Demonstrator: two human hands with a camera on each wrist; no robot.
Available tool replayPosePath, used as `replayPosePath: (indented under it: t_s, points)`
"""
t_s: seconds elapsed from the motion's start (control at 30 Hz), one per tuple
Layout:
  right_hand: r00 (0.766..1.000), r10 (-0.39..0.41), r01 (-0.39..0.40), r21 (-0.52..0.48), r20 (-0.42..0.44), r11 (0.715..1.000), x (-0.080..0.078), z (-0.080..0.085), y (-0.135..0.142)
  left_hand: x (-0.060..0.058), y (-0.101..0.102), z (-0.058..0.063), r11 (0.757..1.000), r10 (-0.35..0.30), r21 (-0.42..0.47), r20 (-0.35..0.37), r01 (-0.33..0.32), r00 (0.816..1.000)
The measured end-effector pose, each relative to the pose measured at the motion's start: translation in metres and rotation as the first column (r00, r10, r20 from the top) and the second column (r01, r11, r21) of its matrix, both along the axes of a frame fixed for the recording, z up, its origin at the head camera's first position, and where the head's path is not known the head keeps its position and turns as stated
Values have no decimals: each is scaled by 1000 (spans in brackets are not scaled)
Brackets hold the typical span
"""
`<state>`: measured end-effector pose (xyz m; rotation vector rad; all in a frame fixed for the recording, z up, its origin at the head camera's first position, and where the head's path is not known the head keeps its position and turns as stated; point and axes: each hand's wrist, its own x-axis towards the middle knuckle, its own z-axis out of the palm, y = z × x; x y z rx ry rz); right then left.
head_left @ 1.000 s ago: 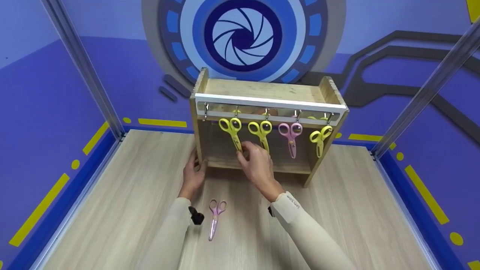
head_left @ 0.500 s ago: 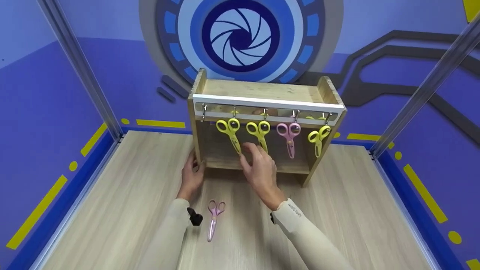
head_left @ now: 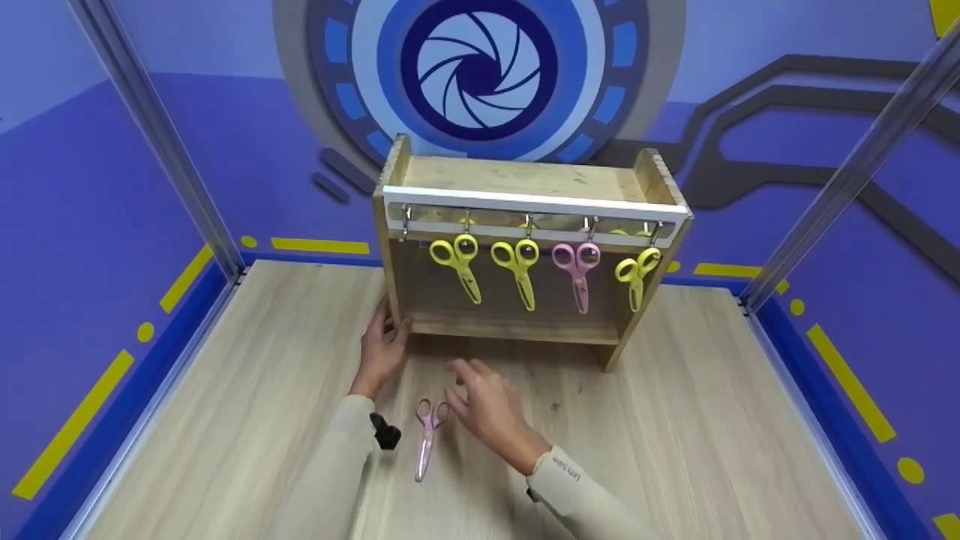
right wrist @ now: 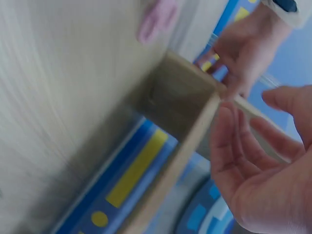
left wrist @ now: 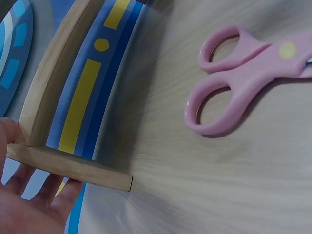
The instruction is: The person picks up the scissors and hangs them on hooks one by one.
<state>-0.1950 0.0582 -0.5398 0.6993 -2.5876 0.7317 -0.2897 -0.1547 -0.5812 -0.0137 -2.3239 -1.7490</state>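
Observation:
My left hand [head_left: 381, 352] grips the lower left side board of a wooden rack [head_left: 517, 330]; the left wrist view shows the thumb on one face and the fingers [left wrist: 46, 187] on the other. My right hand [head_left: 487, 405] is in front of the rack with loosely bent fingers and nothing in them. Just left of it, pink scissors [head_left: 427, 439] lie on the table, handles toward the rack. From the rack's hooks hang yellow scissors [head_left: 461, 266], a second yellow pair [head_left: 517, 270], pink scissors [head_left: 577, 274] and a smaller-looking yellow pair [head_left: 636, 277].
A white rail [head_left: 532, 201] with metal hooks runs along the rack's top front. Its leftmost hook [head_left: 406, 222] bears no scissors. Blue printed panels with metal posts [head_left: 161, 135] enclose the wooden table [head_left: 720, 420] at the back and sides.
My right hand has come away from the hanging yellow scissors, down and toward me, to beside the pink scissors on the table. My left hand stays on the rack.

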Motion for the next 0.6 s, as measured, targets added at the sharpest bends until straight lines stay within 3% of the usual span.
replayPosePath:
  t_s: [0.17, 0.33, 0.6]
  points:
    - [994, 29, -39, 94, 108, 995, 11, -23, -8, -1, -5, -2, 999, -7, -41, 24, 8, 1000]
    - [994, 42, -55, 137, 98, 989, 21, -43, -15, -1, -6, -1, 999, -13, -38, 47, 14, 999]
    - [983, 37, -76, 208, 182, 975, 34, -53, -25, 0, -6, 0, 999, -11, -42, 54, 13, 998]
